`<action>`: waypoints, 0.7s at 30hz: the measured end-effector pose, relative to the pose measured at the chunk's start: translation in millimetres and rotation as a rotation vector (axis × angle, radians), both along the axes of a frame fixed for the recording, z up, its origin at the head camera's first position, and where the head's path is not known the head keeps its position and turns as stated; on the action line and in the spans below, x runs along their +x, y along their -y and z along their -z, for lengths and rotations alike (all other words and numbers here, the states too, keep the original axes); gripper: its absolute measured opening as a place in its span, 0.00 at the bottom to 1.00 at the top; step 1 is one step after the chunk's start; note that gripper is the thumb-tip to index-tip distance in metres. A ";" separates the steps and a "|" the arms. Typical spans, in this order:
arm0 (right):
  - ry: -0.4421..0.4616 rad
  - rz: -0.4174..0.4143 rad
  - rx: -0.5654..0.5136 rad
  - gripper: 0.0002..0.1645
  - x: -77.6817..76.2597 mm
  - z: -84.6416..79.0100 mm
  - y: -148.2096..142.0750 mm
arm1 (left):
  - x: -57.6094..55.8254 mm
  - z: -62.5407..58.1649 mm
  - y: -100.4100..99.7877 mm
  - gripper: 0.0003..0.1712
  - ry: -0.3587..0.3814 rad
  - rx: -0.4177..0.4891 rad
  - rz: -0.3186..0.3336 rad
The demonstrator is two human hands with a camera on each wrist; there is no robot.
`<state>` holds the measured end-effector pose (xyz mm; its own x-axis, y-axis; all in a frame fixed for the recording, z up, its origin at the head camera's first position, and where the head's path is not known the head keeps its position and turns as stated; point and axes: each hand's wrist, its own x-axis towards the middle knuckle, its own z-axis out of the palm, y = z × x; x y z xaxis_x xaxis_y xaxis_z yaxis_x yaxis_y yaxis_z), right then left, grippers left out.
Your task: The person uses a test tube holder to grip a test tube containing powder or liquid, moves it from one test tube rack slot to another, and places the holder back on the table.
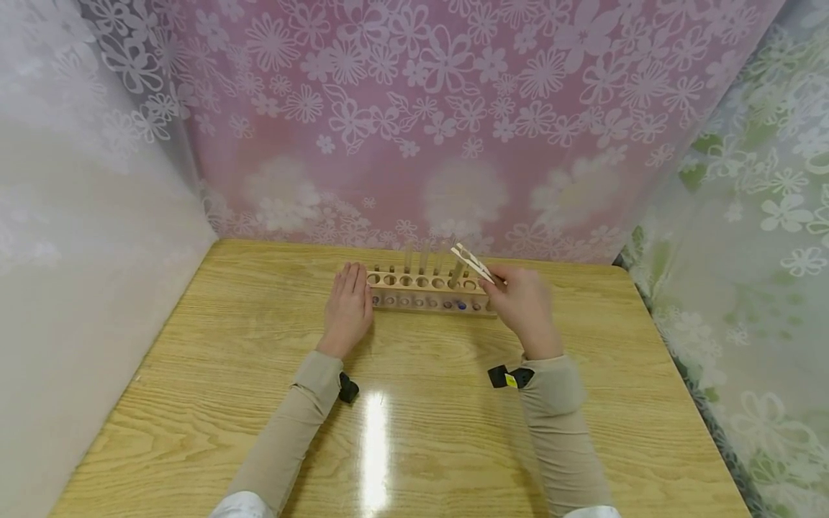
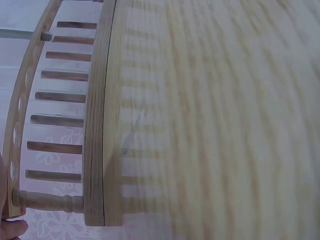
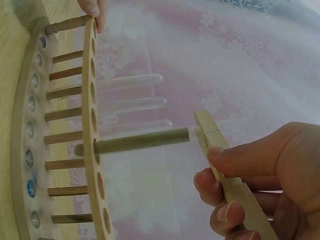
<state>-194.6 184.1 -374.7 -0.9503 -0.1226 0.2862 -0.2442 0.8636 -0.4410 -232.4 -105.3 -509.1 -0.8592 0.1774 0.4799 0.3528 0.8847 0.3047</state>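
My right hand (image 1: 526, 306) holds a wooden test tube clamp (image 3: 217, 150) by its handle, thumb pressed along the side. The clamp's jaws are at the upper, clear end of a test tube (image 3: 170, 137) with greenish-brown contents. This tube slants through a hole near the right end of a wooden test tube rack (image 1: 427, 293), its rounded bottom showing below the top board. My left hand (image 1: 347, 306) lies against the rack's left end with fingers straight. Its fingertips (image 3: 90, 6) touch the end of the top board.
Several clear test tubes (image 3: 135, 104) stand rounded end up at the back of the rack. Pegs (image 2: 60, 95) line it below the top board. A wood-grain table (image 1: 440, 432) bears the rack, with a pink floral curtain (image 1: 414, 144) close behind.
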 end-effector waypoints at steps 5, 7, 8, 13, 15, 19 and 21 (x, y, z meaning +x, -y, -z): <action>0.048 0.004 -0.018 0.17 -3.8 12.1 -0.6 | 0.2 -0.6 0.2 0.27 0.019 0.014 0.003; 0.053 0.006 -0.019 0.16 -4.9 16.6 -0.9 | 0.4 -0.8 0.5 0.27 0.030 0.017 0.005; 0.054 0.008 -0.019 0.16 -5.2 18.9 -1.1 | 0.4 -0.7 0.6 0.27 0.036 0.016 0.004; 0.049 0.010 -0.011 0.12 -7.7 28.2 -1.5 | -0.1 0.0 0.5 0.27 0.038 0.022 0.006; 0.057 0.010 -0.013 0.11 -8.3 31.3 -1.6 | -0.1 0.2 0.3 0.27 0.030 0.027 0.007; 0.080 0.012 -0.023 0.12 -9.2 36.4 -1.7 | 0.3 0.3 0.1 0.27 0.033 0.027 0.007; 0.090 0.012 -0.025 0.14 -9.6 38.9 -1.4 | 0.5 0.5 0.3 0.28 0.033 0.021 0.007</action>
